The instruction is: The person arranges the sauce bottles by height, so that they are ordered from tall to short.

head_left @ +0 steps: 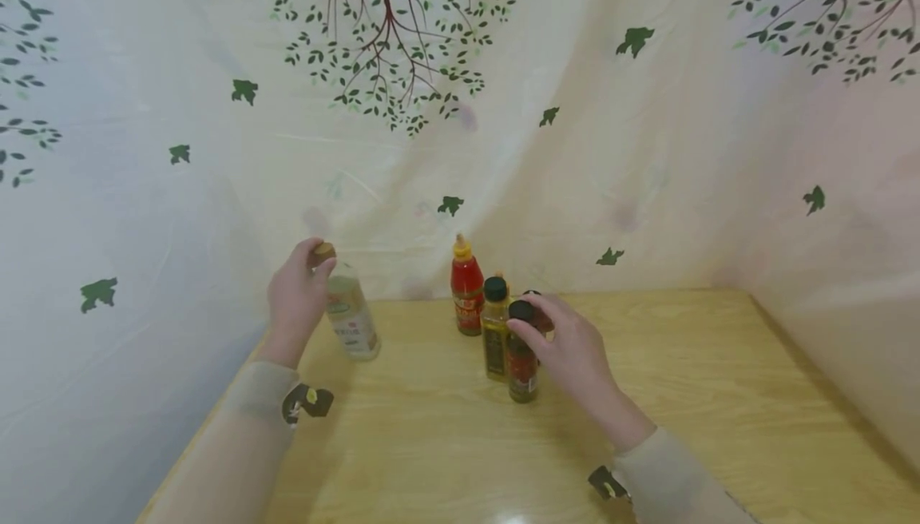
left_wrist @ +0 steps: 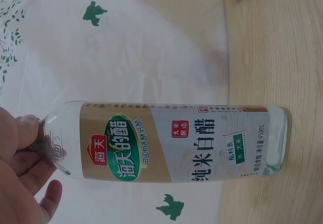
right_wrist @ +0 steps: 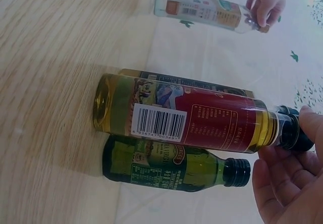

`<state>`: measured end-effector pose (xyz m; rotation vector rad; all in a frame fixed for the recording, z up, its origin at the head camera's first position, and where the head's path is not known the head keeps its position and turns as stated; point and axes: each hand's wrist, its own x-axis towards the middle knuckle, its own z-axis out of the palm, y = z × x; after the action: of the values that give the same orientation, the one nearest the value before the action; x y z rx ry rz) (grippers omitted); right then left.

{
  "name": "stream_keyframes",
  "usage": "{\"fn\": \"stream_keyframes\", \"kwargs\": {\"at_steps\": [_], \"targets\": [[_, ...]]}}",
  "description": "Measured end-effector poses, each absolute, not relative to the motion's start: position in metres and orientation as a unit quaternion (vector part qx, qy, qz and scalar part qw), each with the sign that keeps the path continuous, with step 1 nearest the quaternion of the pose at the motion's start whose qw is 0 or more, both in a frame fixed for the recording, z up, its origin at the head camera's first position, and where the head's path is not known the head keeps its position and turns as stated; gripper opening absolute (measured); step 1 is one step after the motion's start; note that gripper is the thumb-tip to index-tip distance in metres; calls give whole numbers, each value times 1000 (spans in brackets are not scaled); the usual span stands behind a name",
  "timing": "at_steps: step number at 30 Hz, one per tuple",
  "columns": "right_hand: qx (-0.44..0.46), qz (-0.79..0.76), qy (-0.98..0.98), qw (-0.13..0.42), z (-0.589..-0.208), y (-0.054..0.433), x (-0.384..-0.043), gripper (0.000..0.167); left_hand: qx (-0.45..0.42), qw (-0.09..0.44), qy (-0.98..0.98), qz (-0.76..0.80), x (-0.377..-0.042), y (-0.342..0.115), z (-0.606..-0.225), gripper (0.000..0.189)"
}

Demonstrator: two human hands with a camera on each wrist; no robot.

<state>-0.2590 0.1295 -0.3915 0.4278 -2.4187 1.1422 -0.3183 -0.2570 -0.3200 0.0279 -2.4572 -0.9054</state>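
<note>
My left hand grips a clear glass bottle of white rice vinegar by its capped top, at the left of the table. The bottle's base is over the wood; whether it touches cannot be told. My right hand pinches the black cap of an oil bottle with a red label, near the table's middle. Right beside that one stands a green olive oil bottle, mostly hidden behind the hand in the head view. A yellow oil bottle with a dark green cap stands close on the other side.
A red sauce bottle with a yellow cap stands behind the oil bottles, near the back edge. The wooden table meets a pale curtain printed with trees and green leaves, which hangs behind and at both sides.
</note>
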Motion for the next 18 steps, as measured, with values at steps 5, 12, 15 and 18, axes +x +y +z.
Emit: {"fn": "stream_keyframes", "kwargs": {"at_steps": [5,12,15,18], "targets": [[151,417,-872,210,-392,129,-259,43,18,264,-904,-335,-318,-262,-321,50],[153,417,-871,210,-393,129,-258,43,22,264,-903,-339,-318,-269,-324,50],[152,416,-871,211,-393,130,-258,42,23,259,-903,-341,-318,-272,-325,51],[153,416,-871,211,-393,129,-259,42,24,259,-902,-343,-319,-273,-326,52]]}}
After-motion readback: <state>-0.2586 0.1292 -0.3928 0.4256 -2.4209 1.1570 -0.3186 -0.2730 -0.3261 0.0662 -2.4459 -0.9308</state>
